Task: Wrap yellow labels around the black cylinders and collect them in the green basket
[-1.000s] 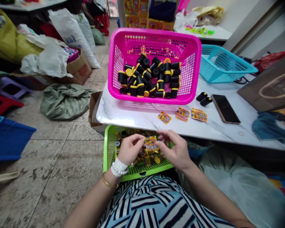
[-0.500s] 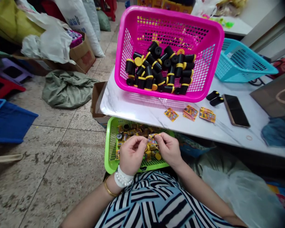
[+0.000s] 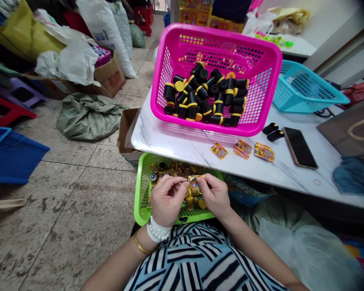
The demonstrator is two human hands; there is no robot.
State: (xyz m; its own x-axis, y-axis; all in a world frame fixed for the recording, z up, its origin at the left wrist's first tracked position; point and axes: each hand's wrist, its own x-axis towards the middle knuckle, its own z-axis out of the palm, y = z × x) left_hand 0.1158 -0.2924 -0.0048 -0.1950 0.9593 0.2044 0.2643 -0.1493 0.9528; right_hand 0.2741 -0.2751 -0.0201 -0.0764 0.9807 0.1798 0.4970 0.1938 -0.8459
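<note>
My left hand (image 3: pixel 166 198) and my right hand (image 3: pixel 214 195) meet over a green basket (image 3: pixel 141 202) on my lap. Both pinch a small yellow printed wrapper (image 3: pixel 192 180) between their fingertips. The green basket holds several small yellow-wrapped pieces and black rollers. On the white table ahead stands a pink basket (image 3: pixel 255 81) filled with several black cylinders with yellow bands (image 3: pixel 204 99).
Three small printed stickers (image 3: pixel 242 148) lie on the marble table (image 3: pixel 176 143), beside two black cylinders (image 3: pixel 271 131) and a phone (image 3: pixel 299 141). A blue basket (image 3: pixel 306 89) stands at the right. Bags, a cardboard box (image 3: pixel 109 76) and cloth cover the floor at the left.
The hands have come closer together and dropped lower over the green basket, folding the yellow wrapper between the fingertips. The view has shifted slightly left.
</note>
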